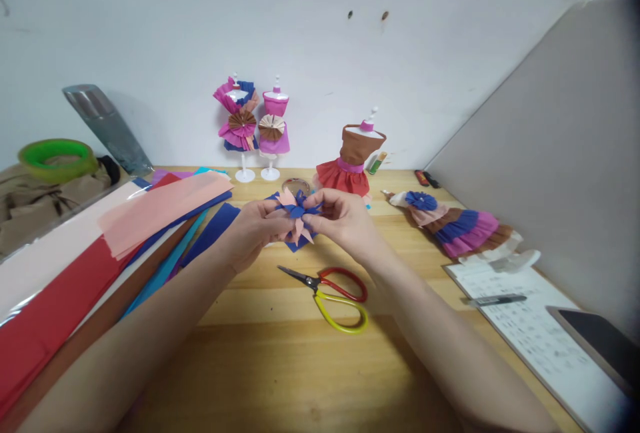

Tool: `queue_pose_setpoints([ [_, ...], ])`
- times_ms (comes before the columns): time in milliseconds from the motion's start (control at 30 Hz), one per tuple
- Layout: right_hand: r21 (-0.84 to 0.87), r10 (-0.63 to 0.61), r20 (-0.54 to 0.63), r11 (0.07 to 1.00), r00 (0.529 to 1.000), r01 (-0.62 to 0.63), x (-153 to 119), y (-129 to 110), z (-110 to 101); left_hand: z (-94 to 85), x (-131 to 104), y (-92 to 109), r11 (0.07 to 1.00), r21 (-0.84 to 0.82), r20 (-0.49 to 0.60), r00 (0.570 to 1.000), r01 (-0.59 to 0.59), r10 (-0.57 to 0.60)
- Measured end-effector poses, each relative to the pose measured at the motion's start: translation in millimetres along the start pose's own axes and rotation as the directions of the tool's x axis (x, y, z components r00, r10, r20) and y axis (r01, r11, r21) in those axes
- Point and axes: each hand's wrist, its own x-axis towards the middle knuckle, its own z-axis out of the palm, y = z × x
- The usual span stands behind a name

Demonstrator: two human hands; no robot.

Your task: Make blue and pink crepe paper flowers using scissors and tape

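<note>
The blue and pink paper flower with pointed petals [299, 212] is in the middle, beyond the red-and-yellow-handled metal scissors [313, 282]. The left hand [256, 228] clamps its left side with fingers, the right hand [345, 221] its right; light pressure near the centre should avoid creases.

As I face the white wall [175, 26], a translucent bottle [111, 130] with a metallic cap is located at left, near a green tape roll [65, 172] resting on a brown fabric bundle [45, 206]. At right, a sheet [530, 336] bearing rows of dark marks lies near a grey panel [540, 126]. A pen [499, 300] and a dark flat device [597, 343] rest on the sheet.
</note>
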Motion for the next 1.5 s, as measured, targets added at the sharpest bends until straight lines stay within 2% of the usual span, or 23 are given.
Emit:
queue_pose_setpoints([
  [133,-0.191,-0.110,-0.053,0.977,0.992,0.098,-2,2,6,-0.1,2,-6,1.000,0.000,-0.035,0.999,0.017,-0.017],
  [233,-0.262,-0.122,-0.070,0.960,0.990,0.100,-2,4,7,-0.1,2,-7,1.000,-0.019,-0.033,0.999,0.025,-0.025],
  [500,-0.109,-0.057,-0.073,0.993,0.996,0.048,1,6,5,5.4,2,-5,0.999,-0.048,-0.088,0.996,-0.018,0.013],
  [700,-0.173,-0.104,-0.077,0.981,0.992,0.090,1,10,7,6.9,-1,5,1.000,-0.015,-0.039,0.999,-0.010,0.009],
  [800,-0.187,-0.141,-0.064,0.974,0.988,0.127,0,12,8,5.8,-1,2,1.000,-0.018,-0.048,0.999,0.000,-0.001],
  [900,-0.117,-0.118,-0.045,0.987,0.992,0.112,0,13,9,3.8,1,-6,1.000,0.021,-0.106,0.994,-0.018,0.020],
  [1033,0.030,-0.014,-0.044,0.999,0.999,0.015,1,12,9,1.9,5,-14,0.999,-0.006,-0.164,0.986,-0.043,0.042],
  [1367,0.215,0.100,-0.037,0.973,0.994,-0.090,1,12,13,4.6,2,-11,0.999,-0.017,-0.195,0.980,-0.046,0.042],
  [1500,0.297,0.148,-0.107,0.948,0.983,-0.110,3,14,12,4.5,4,-13,0.998,-0.030,-0.230,0.972,-0.063,0.055],
])
